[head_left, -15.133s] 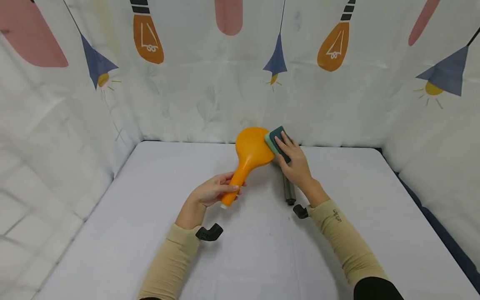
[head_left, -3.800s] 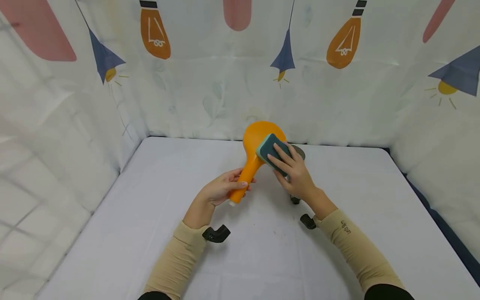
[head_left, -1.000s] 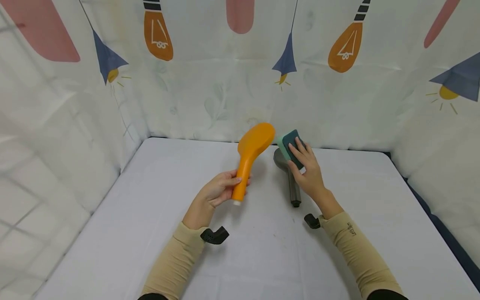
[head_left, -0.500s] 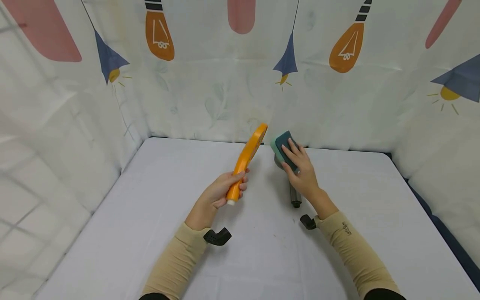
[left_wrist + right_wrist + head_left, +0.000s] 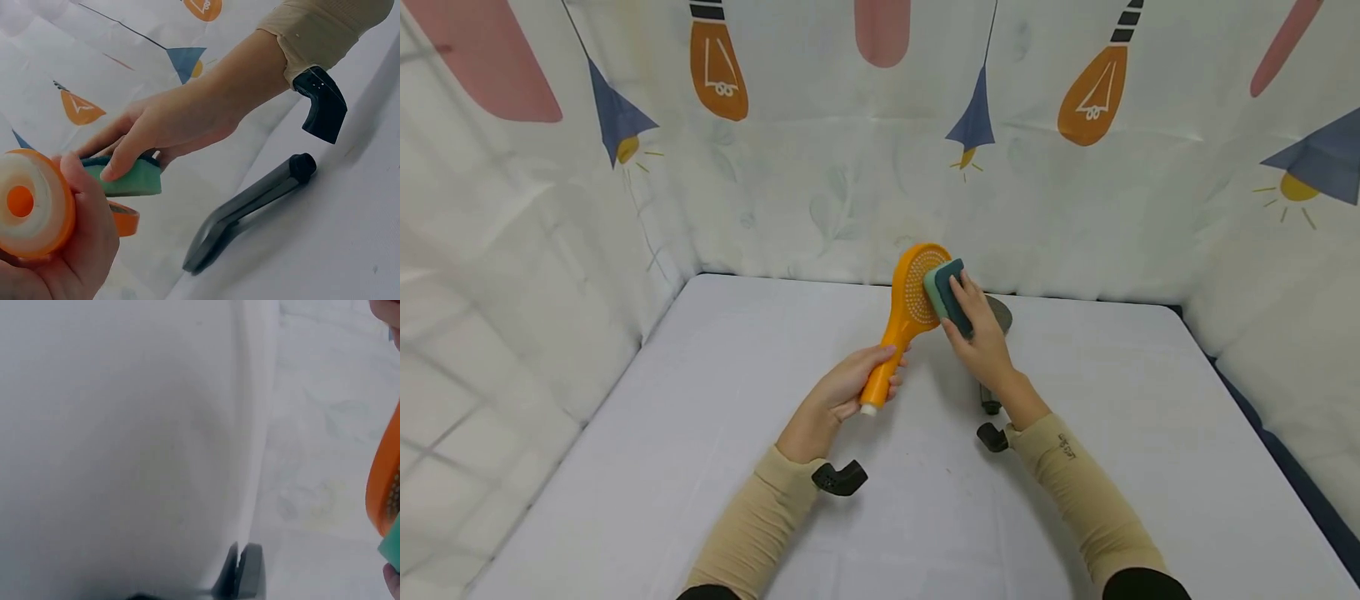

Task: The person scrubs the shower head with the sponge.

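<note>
My left hand (image 5: 850,382) grips the handle of an orange shower head (image 5: 897,325), its perforated spray face turned up toward the head camera. A white threaded end shows below the fingers. In my right hand (image 5: 983,342) is a green sponge (image 5: 950,296) with a dark scouring layer, its pale side against the right part of the spray face. From the left wrist view, the thumb and fingers of the right hand pinch the sponge (image 5: 134,178). Only a corner of the sponge (image 5: 392,544) and the edge of the shower head (image 5: 382,478) appear in the right wrist view.
A dark grey shower head (image 5: 250,209) lies on the white table (image 5: 917,517) under my right hand, partly hidden in the head view. Behind the table hangs a white cloth (image 5: 850,192) printed with lamps and bulbs.
The orange shower head has rolled over in my left hand, from its smooth back to its spray face. My right hand has moved left, bringing the sponge onto that face.
</note>
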